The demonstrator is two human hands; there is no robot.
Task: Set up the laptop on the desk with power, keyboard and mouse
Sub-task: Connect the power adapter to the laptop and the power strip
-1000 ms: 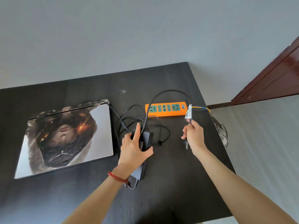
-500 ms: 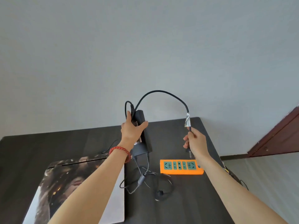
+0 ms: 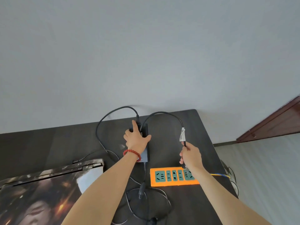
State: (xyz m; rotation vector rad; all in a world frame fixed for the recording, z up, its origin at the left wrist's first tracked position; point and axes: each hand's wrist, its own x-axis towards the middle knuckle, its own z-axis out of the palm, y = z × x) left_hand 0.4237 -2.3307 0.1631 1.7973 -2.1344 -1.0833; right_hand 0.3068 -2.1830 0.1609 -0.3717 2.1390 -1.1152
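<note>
Both forearms are bare, no sleeves; a red beaded bracelet (image 3: 131, 153) circles the left wrist.

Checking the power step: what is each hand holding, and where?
Left hand grips the adapter around its middle; right hand holds the cable near its plug end.

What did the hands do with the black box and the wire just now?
The left hand lifted the black power brick off the desk and carried it toward the far edge, by the wall. The right hand kept its grip on the plug cord and now holds the plug end just above the orange power strip. The laptop stayed shut, and the strip stayed put.
</note>
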